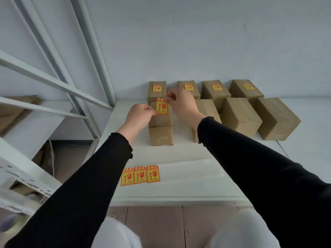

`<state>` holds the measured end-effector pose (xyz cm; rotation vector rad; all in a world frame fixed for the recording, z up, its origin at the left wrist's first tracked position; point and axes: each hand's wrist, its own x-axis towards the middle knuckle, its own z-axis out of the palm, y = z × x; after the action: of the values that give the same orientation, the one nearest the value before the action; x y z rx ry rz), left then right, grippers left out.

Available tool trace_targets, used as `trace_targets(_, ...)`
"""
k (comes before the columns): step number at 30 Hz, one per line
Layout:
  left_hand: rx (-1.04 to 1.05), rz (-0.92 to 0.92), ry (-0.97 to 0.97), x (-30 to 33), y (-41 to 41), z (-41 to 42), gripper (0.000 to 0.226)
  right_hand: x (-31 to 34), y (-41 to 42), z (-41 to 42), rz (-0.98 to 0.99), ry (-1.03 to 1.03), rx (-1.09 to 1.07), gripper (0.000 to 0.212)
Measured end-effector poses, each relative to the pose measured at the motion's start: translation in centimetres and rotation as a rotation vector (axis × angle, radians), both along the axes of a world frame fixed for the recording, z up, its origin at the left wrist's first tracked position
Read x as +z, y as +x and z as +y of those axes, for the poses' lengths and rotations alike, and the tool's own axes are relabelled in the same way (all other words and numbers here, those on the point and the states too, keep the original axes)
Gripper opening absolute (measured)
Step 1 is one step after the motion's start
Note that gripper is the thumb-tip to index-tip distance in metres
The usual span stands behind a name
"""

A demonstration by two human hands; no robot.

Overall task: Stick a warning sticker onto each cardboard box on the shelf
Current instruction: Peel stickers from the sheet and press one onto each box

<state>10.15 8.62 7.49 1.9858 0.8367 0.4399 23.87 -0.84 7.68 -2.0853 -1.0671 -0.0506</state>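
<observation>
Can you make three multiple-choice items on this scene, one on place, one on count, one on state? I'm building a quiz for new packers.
1. Where do the spare stickers lie?
A. on the shelf's near edge
B. on the floor
C. on a back-row box

2. How many back-row boxes already carry a sticker?
A. one
B. four
C. six

3. What is the sticker over the front-left box doing?
A. lying face down on the floor
B. held at its edges by both hands
C. crumpled in a fist

Answers:
1 A, three lie in a row near the shelf front.
2 B, each of the four shows one on top.
3 B, the left hand and right hand pinch it.
</observation>
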Motion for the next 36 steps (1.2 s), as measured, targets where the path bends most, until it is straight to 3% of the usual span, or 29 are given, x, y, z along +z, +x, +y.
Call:
trace_targets(6, 0.022, 0.116, -0.017, -1.3, 1.5, 1.0, 0.022, -1.4, 1.0, 1.4, 0.045, -0.143, -0.029, 0.009)
trace_targets(13, 0.007, 0.141, 0.001, -1.6, 1.8, 0.8, 0.016, -2.2, 1.1, 1.6, 0.037, -0.164, -0.048, 0.011)
trace_targets(21, -0.006, 0.178, 0.031, -1.5, 2.1, 1.0, 0.030, -2.4, 1.4, 1.7, 0.014, -0.195, -0.065, 0.010)
trace_targets(34, -0.036, 0.208, 0.199, -2.2, 2.3, 1.0, 0.019, -3.0, 1.2, 2.4, -0.021, -0.205, -0.081, 0.005)
trace_targets(36, -0.037, 0.214, 0.222, -2.4, 2.3, 1.1, 0.019, -3.0, 1.4, 2.4, 0.026, -0.180, -0.092, 0.012)
